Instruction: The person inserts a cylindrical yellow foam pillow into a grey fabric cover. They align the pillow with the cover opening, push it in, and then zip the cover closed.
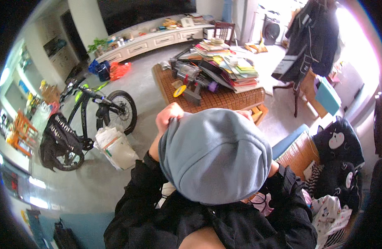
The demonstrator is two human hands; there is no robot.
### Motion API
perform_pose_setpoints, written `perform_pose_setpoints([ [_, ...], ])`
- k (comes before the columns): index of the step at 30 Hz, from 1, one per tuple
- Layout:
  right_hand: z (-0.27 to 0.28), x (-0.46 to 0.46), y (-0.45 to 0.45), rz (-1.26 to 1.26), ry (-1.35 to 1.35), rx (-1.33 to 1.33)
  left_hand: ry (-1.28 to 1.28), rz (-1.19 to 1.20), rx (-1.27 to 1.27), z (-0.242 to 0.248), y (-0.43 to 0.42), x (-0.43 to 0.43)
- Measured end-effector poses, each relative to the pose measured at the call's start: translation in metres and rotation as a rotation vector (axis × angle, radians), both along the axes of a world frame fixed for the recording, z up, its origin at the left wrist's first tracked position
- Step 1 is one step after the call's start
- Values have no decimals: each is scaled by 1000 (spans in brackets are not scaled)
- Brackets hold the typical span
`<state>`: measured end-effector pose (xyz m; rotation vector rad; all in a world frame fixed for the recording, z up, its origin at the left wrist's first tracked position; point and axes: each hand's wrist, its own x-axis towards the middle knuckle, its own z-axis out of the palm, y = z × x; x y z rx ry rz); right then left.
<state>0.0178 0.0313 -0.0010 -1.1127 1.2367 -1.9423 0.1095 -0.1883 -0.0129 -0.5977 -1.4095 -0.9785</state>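
Note:
A grey-blue fabric beanie (214, 158) is held up in front of my chest, its rounded crown facing me. My left hand (169, 116) grips its far edge at the upper left, with the fingers curled into the cloth. At the upper right of the beanie, part of my right hand (245, 114) shows behind the edge and seems closed on it; the rest is hidden by the fabric. Black sleeves cover both forearms.
Beyond the beanie, a brown woven-top bench (209, 104) bears a handheld vacuum cleaner (188, 73) and piled papers (231, 62). A bicycle (94, 109) and plastic bags (114, 146) stand left. At right are a cardboard box (298, 152), black cat-face cushions (337, 140) and a coat rack (295, 93).

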Motion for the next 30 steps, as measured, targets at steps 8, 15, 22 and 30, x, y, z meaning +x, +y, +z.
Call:
perform_pose_setpoints([
  [8,-4,-6,-37,19,54,-110,-424,266,-227,-13,-31,11],
  [15,-38,-62,-95,35,151,-13,-514,186,-69,-35,-31,31],
  [22,-65,-56,-113,-102,370,47,-578,116,22,-53,-35,30],
  [30,-43,-44,-95,-192,472,390,-632,37,98,-57,-44,8],
])
